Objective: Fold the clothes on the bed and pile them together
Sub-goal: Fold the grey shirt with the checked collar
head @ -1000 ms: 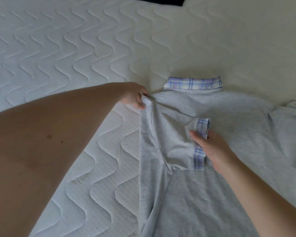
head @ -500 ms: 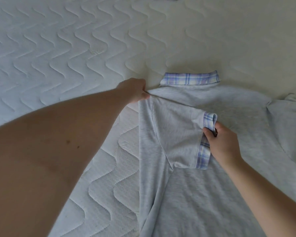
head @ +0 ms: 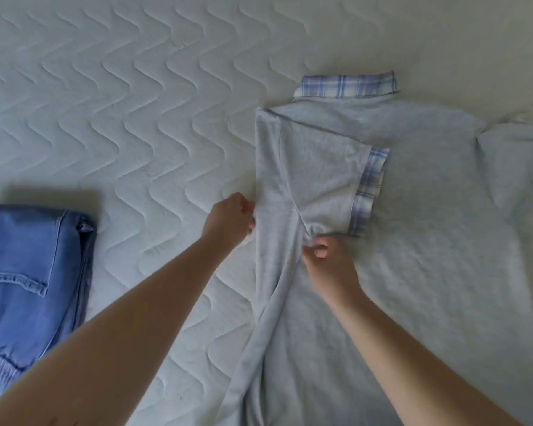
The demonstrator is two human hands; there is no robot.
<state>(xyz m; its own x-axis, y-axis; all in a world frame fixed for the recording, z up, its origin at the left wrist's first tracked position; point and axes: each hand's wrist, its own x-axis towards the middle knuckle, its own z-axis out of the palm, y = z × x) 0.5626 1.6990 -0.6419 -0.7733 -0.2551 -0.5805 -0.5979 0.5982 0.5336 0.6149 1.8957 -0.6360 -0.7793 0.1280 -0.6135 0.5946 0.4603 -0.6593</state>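
A grey short-sleeved shirt [head: 428, 229] with a blue plaid collar lies back up on the white quilted mattress [head: 120, 103]. Its left sleeve, trimmed with a plaid cuff, is folded inward over the body. My left hand [head: 230, 221] pinches the shirt's folded left edge at mid height. My right hand [head: 328, 261] pinches the fabric just below the folded sleeve, near the armpit seam. The right sleeve lies spread out at the frame's right edge.
Folded blue jeans [head: 28, 272] lie at the left edge of the mattress, well apart from the shirt. Bare quilted mattress stretches across the top and between the jeans and the shirt.
Both hands have come down the shirt: the left from the shoulder corner to the folded side edge, the right from the plaid cuff to below the sleeve. The view dropped, bringing the jeans in.
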